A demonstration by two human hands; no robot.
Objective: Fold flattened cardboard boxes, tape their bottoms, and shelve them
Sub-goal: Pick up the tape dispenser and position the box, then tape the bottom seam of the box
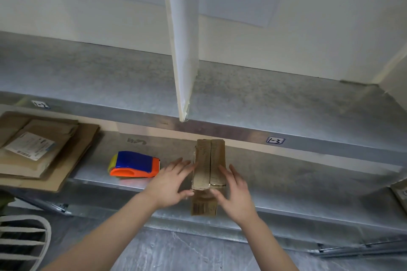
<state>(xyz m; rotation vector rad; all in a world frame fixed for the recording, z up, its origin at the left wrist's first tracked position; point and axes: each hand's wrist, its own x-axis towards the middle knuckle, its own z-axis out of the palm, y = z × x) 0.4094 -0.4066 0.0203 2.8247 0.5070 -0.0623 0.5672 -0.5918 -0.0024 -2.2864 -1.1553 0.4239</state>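
Blur hides exact contact (box print unreadable too); the box (209, 165) stands between left hand (170, 185) and right hand (236, 197), fingers (181, 165) outstretched, gripping nothing.

Open room right of the box (209, 167), crowded left
The tape gun (134, 164) lay near the box's left side, the flat cardboard (72, 149) farther left; the upper shelf (242, 134) hung low over the box's far end.

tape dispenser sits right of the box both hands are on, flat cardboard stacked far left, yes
No: the head view shows the tape dispenser left of the box. The left hand and right hand are on the box, flat cardboard stacked far left.
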